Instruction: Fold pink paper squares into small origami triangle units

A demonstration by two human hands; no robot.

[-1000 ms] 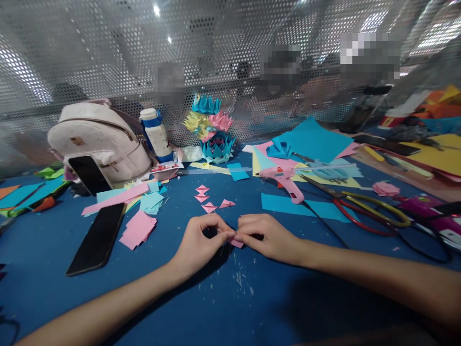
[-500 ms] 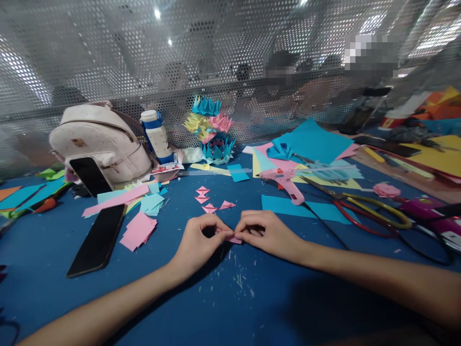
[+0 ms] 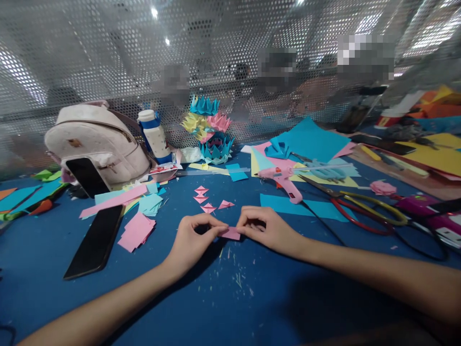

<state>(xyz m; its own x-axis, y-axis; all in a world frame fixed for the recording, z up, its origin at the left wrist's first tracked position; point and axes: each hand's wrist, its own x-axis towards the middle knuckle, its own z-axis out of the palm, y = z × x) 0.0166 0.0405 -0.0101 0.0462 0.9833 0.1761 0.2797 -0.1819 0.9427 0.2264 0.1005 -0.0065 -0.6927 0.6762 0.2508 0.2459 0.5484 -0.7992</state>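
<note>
Between my two hands a small folded piece of pink paper (image 3: 231,233) is held just above the blue table. My left hand (image 3: 196,240) pinches its left end between thumb and forefinger. At the right end, my right hand (image 3: 266,228) grips it the same way, with the other fingers curled in. Just beyond the hands lie several small folded pink paper triangles (image 3: 208,208). A stack of pink paper squares (image 3: 137,231) rests left of my left hand.
Left stand a backpack (image 3: 95,139), a bottle (image 3: 154,134) and two phones (image 3: 95,242). Folded-paper flowers (image 3: 207,122) stand at the back. A pink glue gun (image 3: 283,179) with its cord, large scissors (image 3: 360,204) and coloured sheets (image 3: 306,139) spread over the right.
My hands have moved slightly apart, the left one leftward, so more of the pink paper shows between them. The whole view has shifted a little.
</note>
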